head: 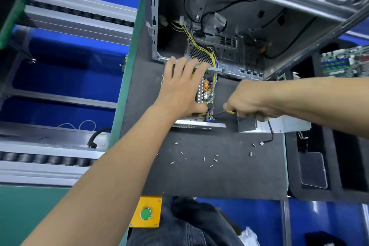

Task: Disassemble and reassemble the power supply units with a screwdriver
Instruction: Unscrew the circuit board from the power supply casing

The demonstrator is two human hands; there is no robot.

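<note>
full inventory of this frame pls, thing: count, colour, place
PSU: 1, silver, open, board exposed, mat centre
PC case: 1, grey metal, open, behind PSU
wires: bundle, mostly yellow, PSU into case
metal cover: 1, silver, right of PSU
screws: about a dozen, silver, loose on mat
mat: 1, dark grey, on bench
motherboard: 1, green, far right
button: 1, green on yellow box, bench front
screwdriver: 1, yellow handle, tip at PSU edge
left hand: flat on PSU
right hand: grips screwdriver

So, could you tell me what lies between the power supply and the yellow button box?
Loose screws scattered on the grey mat, in the head view.
</note>
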